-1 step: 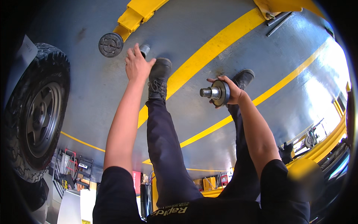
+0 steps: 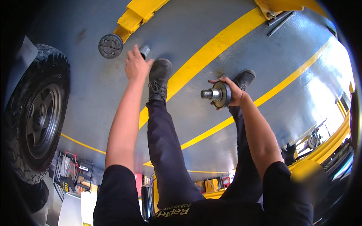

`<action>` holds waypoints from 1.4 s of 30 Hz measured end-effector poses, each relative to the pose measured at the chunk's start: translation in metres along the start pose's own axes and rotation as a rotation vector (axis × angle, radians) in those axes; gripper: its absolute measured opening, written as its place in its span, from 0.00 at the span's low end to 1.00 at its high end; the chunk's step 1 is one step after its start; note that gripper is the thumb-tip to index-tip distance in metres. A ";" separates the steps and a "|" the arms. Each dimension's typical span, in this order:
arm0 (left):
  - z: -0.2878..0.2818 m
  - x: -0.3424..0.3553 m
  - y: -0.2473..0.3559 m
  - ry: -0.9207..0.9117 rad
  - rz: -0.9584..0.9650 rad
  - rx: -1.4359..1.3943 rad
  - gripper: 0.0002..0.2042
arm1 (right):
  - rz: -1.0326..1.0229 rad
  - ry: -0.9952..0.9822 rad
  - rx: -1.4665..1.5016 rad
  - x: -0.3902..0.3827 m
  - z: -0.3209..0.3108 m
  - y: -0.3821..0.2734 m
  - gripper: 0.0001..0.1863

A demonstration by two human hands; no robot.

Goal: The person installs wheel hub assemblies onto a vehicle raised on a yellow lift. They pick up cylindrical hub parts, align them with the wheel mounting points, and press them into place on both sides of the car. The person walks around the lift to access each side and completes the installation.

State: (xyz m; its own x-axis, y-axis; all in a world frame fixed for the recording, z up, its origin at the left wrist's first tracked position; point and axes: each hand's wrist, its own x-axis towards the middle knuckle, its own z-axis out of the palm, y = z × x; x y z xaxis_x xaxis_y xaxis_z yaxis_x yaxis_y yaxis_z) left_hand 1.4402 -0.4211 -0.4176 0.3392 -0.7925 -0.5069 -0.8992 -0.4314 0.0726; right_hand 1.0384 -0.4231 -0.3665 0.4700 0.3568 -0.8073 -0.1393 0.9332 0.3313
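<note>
My left hand [image 2: 137, 67] reaches out over the floor with its fingers and thumb apart. Just beyond it, in the gap between fingers and thumb, is a short grey metal cylinder [image 2: 144, 50]; whether the hand touches it I cannot tell. In my right hand [image 2: 234, 92] is a round lift pad [image 2: 226, 94] with a black rim and a shiny threaded stud. The stud points left, and my fingers wrap behind the disc. A yellow lift arm [image 2: 132, 19] ends in a round black pad [image 2: 111, 46] to the left of the cylinder.
A large off-road wheel [image 2: 41, 113] stands at the left. My black boots [image 2: 160, 71] are on the grey floor by a yellow stripe [image 2: 211, 49]. Metal bars [image 2: 281, 24] lie at the far right, beside another yellow lift part [image 2: 279, 6]. Shelving [image 2: 85, 173] appears at lower left.
</note>
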 end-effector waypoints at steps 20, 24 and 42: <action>-0.280 -0.208 0.126 -0.411 0.712 0.159 0.27 | -0.872 -0.071 0.672 -0.273 0.068 0.303 0.38; -0.378 -0.289 0.200 -0.401 0.939 0.342 0.25 | -1.168 -0.222 0.982 -0.309 0.113 0.469 0.38; -0.275 -0.861 0.727 -0.370 1.933 0.259 0.24 | -1.788 0.050 2.057 -0.322 0.115 0.929 0.36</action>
State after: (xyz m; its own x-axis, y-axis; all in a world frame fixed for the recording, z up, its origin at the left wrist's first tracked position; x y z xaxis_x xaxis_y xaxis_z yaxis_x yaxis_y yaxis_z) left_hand 0.5705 -0.1715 0.3078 -0.9957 0.0803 -0.0455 0.0412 0.8279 0.5594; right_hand 0.8579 0.3236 0.2573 -0.7166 -0.1185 -0.6873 0.5099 -0.7614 -0.4003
